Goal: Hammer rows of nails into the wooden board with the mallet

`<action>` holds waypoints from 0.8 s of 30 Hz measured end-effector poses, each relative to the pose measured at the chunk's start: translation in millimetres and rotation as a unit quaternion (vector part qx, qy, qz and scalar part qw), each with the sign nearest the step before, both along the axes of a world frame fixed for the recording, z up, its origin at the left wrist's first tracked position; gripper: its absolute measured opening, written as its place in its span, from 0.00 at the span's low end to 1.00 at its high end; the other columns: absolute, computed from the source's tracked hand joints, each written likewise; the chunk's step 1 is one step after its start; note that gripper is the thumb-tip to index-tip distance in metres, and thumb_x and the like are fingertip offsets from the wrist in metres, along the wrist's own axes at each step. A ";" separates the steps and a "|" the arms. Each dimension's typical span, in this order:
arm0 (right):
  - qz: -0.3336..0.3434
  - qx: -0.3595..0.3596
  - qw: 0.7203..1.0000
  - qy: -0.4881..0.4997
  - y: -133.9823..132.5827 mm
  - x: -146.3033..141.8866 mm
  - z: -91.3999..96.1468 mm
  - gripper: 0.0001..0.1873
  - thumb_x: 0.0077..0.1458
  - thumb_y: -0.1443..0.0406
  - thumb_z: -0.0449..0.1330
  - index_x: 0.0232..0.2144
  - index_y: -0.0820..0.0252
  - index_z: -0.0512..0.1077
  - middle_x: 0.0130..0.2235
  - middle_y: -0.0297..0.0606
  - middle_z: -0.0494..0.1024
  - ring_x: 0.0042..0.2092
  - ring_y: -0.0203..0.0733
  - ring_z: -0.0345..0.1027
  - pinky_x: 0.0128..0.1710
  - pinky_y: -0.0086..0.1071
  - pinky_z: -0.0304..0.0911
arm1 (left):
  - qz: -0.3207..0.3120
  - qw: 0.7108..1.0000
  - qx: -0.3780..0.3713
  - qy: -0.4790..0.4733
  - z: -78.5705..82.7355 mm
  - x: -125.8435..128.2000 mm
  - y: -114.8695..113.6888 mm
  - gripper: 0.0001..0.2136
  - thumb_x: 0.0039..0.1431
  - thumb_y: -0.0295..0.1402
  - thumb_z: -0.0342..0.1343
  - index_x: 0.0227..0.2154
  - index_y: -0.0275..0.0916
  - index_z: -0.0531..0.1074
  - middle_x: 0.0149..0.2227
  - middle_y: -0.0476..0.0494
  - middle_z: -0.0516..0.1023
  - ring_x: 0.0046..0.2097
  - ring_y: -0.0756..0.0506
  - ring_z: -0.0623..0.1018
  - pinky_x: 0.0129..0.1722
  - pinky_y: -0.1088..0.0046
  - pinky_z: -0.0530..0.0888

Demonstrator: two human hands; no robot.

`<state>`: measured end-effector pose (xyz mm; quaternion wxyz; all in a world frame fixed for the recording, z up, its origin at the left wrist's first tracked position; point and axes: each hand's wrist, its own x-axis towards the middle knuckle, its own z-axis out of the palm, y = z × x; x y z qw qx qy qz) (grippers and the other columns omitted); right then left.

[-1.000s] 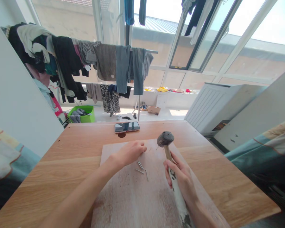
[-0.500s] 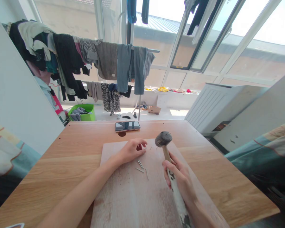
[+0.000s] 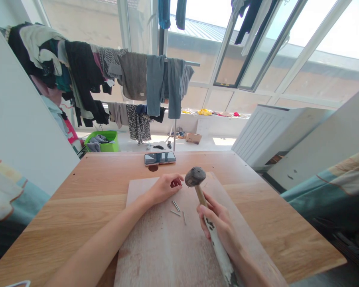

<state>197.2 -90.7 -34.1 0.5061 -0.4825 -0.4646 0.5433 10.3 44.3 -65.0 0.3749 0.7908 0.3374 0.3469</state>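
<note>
My right hand [image 3: 217, 217] is wrapped round the handle of a hammer [image 3: 195, 176]. Its blunt dark grey head is raised over the board, and worn white paint covers the lower handle. My left hand [image 3: 167, 188] rests on the pale wooden board [image 3: 155, 247], fingers curled and thumb and fingertips pinched on a small nail [image 3: 182, 183], close beside the hammer head. Several loose nails [image 3: 176, 206] lie on the board just nearer to me. Another thin nail [image 3: 206, 184] stands in the board behind the hammer; the head hides part of that area.
The board lies on a wooden table [image 3: 77, 207]. A phone [image 3: 160, 158] sits near the table's far edge, by a dark round hole [image 3: 153, 168]. Beyond are a laundry rack with hanging clothes [image 3: 134, 75] and a green basket [image 3: 112, 139]. Curtains [image 3: 341, 179] hang at both sides.
The hammer and my right hand have shifted left, bringing the head close to my left fingertips. My left hand has stayed nearly in place.
</note>
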 end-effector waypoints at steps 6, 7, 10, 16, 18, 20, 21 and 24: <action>0.019 0.006 1.000 0.009 0.1 -0.3 -4.1 0.30 0.60 0.55 0.61 0.62 0.59 0.67 0.24 0.24 0.66 0.14 0.25 0.55 0.11 0.20 0.53 | -0.010 1.000 -0.001 -0.004 -2.6 0.4 1.4 0.14 0.56 0.24 0.57 0.46 0.37 0.77 0.31 0.50 0.78 0.29 0.52 0.72 0.32 0.77 0.71; 0.020 0.007 1.000 0.013 0.0 -0.3 -4.5 0.30 0.60 0.55 0.61 0.62 0.58 0.67 0.24 0.24 0.66 0.13 0.25 0.55 0.11 0.20 0.53 | -0.011 1.000 0.001 -0.006 -3.0 0.5 1.5 0.14 0.56 0.24 0.57 0.46 0.37 0.76 0.31 0.51 0.78 0.28 0.52 0.72 0.32 0.77 0.71; 0.025 0.008 0.999 0.027 -0.7 0.1 -5.6 0.32 0.59 0.54 0.62 0.63 0.58 0.67 0.25 0.24 0.67 0.13 0.25 0.56 0.10 0.20 0.54 | -0.009 1.000 0.007 -0.005 -2.7 0.5 1.1 0.14 0.56 0.23 0.57 0.45 0.37 0.76 0.30 0.51 0.78 0.28 0.53 0.72 0.32 0.77 0.71; 0.045 -0.019 0.999 -0.015 -0.2 -0.2 -5.4 0.31 0.59 0.53 0.62 0.61 0.59 0.68 0.25 0.23 0.65 0.13 0.25 0.57 0.11 0.21 0.55 | -0.005 1.000 0.012 -0.002 -1.3 0.0 0.8 0.16 0.54 0.22 0.57 0.46 0.38 0.76 0.29 0.52 0.77 0.28 0.52 0.72 0.31 0.77 0.71; 0.041 -0.017 0.999 -0.015 0.2 -0.3 -4.5 0.31 0.59 0.53 0.62 0.61 0.59 0.68 0.25 0.24 0.66 0.13 0.25 0.57 0.10 0.21 0.55 | -0.004 1.000 0.010 -0.006 -1.4 -0.2 1.1 0.18 0.54 0.22 0.57 0.49 0.38 0.74 0.29 0.52 0.77 0.28 0.52 0.72 0.31 0.77 0.71; 0.033 -0.008 0.999 -0.006 0.5 -0.1 -3.5 0.31 0.60 0.53 0.62 0.62 0.59 0.68 0.26 0.24 0.66 0.13 0.25 0.56 0.10 0.22 0.54 | -0.005 1.000 0.005 -0.005 -1.5 -0.4 1.0 0.19 0.55 0.24 0.58 0.50 0.38 0.73 0.30 0.52 0.78 0.28 0.52 0.72 0.32 0.77 0.71; 0.034 -0.006 0.999 -0.005 0.7 0.0 -3.2 0.31 0.60 0.53 0.62 0.61 0.60 0.68 0.26 0.24 0.67 0.13 0.26 0.56 0.10 0.22 0.54 | -0.006 1.000 0.004 -0.003 -1.5 -0.5 0.9 0.19 0.55 0.24 0.58 0.51 0.38 0.73 0.30 0.52 0.78 0.28 0.52 0.72 0.32 0.76 0.71; 0.043 -0.014 0.999 -0.015 0.8 0.1 -2.4 0.29 0.60 0.54 0.61 0.60 0.59 0.69 0.26 0.24 0.67 0.13 0.26 0.57 0.11 0.22 0.54 | -0.007 1.000 0.003 0.005 -2.0 -0.1 0.3 0.19 0.54 0.23 0.57 0.50 0.39 0.73 0.30 0.52 0.77 0.28 0.51 0.72 0.32 0.76 0.70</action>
